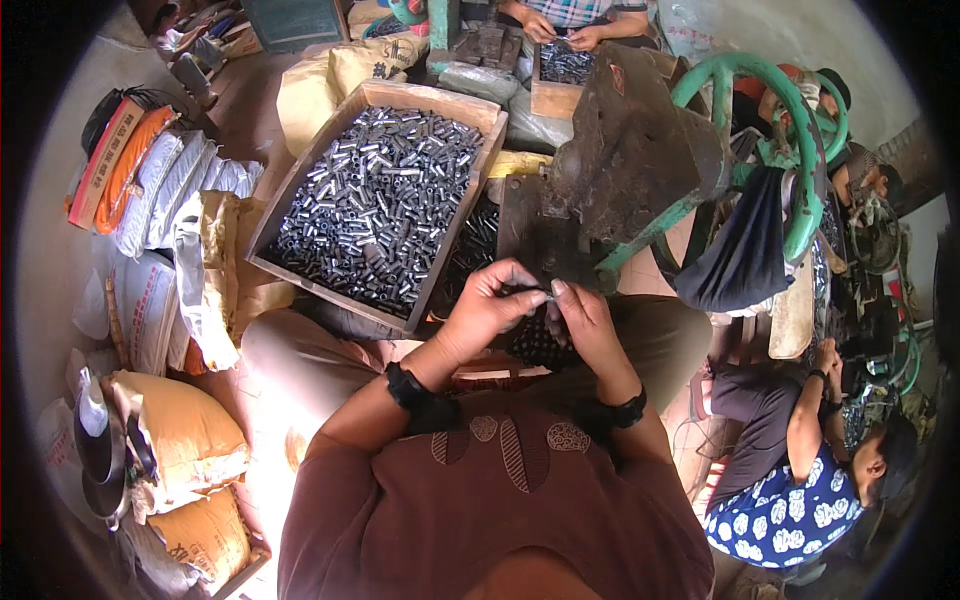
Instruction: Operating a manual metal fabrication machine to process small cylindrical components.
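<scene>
My left hand (493, 305) and my right hand (585, 320) meet above my lap, fingers closed in a pinch. Their fingertips come together around something small, mostly covered by the fingers, that I cannot make out. Just beyond my left hand, a wooden tray (487, 172) slants away to the left. It is filled with short, shiny metal tubes (375, 200). Directly ahead of my hands is the dark metal base of a hand press (535, 225). More dark metal pieces (480, 240) lie between tray and press.
The press's green handwheel (805, 200) arcs to the right, with a dark cloth (740, 250) hanging by it. Sacks (185, 425) and bundles (160, 190) line the left side. A person in a blue flowered top (790, 510) sits at right; another person's hands (570, 35) work across from me.
</scene>
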`<state>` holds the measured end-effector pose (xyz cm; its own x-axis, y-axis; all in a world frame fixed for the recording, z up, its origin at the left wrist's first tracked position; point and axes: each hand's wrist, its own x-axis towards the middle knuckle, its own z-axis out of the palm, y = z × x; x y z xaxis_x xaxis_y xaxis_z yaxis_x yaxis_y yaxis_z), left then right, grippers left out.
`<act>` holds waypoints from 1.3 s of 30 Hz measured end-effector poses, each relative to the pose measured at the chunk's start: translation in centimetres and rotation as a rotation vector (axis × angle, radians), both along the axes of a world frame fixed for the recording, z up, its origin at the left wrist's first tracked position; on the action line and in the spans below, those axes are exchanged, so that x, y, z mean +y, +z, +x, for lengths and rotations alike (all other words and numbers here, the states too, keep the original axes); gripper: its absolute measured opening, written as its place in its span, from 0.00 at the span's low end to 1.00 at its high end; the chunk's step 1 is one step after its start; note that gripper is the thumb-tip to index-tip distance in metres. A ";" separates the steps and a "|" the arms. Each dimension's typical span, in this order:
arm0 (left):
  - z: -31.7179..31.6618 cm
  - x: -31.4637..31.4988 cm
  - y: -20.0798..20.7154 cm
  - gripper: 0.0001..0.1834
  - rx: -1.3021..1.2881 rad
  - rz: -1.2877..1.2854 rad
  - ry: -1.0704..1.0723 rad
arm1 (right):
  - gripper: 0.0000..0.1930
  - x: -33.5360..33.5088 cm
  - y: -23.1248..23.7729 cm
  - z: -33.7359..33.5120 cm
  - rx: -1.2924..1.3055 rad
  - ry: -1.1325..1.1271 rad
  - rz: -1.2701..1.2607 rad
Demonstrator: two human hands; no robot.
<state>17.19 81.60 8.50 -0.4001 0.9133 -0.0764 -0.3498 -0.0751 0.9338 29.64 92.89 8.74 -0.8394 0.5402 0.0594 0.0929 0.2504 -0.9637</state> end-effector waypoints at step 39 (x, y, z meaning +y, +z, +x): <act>-7.8 9.8 -8.0 0.07 -0.395 -0.225 0.288 | 0.27 7.7 8.4 5.8 0.450 -1.043 0.516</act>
